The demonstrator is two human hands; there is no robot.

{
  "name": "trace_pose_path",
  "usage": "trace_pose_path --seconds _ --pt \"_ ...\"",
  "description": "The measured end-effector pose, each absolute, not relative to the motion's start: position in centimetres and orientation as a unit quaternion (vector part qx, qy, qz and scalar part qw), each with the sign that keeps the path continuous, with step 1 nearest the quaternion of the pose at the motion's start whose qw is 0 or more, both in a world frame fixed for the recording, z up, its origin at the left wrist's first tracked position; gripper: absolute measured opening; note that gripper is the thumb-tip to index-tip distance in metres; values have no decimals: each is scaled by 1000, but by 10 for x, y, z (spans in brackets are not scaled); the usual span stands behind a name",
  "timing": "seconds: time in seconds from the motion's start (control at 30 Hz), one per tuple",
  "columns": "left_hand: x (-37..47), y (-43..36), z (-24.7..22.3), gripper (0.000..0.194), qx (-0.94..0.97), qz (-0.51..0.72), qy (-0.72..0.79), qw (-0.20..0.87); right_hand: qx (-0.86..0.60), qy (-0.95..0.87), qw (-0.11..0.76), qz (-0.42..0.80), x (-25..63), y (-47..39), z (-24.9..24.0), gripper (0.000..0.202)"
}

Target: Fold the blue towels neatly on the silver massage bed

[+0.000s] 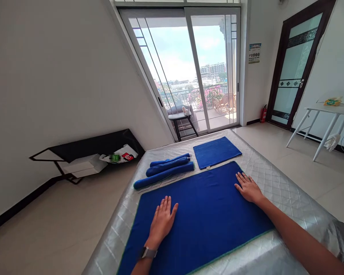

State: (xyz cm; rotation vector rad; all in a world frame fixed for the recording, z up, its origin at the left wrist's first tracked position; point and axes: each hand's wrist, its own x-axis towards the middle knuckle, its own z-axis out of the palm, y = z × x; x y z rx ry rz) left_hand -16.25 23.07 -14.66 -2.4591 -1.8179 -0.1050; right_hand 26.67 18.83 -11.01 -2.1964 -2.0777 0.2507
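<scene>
A large blue cloth (206, 214) with green edging lies spread out on a mattress (286, 191) in a silvery quilted cover. My left hand (162, 218) rests flat on the left part of the cloth, fingers stretched out. On its far right corner my right hand (248, 187) also lies flat, fingers apart. Beyond the cloth's far edge several rolled blue cloths (169, 170) lie side by side on the left. To their right is a flat, folded blue cloth (217, 152) with a small pale tag at its near edge.
A black rack (97, 143) holding a white box and a bag stands on the floor to the left. Beyond the mattress are a stool (181, 116) and a sliding glass door (186, 72). A white table (332, 108) and a fire extinguisher (263, 114) stand to the right.
</scene>
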Motion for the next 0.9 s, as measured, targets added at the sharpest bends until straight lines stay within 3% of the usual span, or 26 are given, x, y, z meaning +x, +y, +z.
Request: trace_pose_path --seconds 0.2,0.57,0.9 --pt "-272 234 -164 75 -703 -100 -703 42 -726 -681 49 79 268 187 -110 68" --pt "-263 238 -172 81 -668 -112 -735 2 -711 -700 29 68 270 244 -85 64" --pt "-271 232 -175 83 -682 -131 -718 53 -730 -679 56 59 270 267 -108 67"
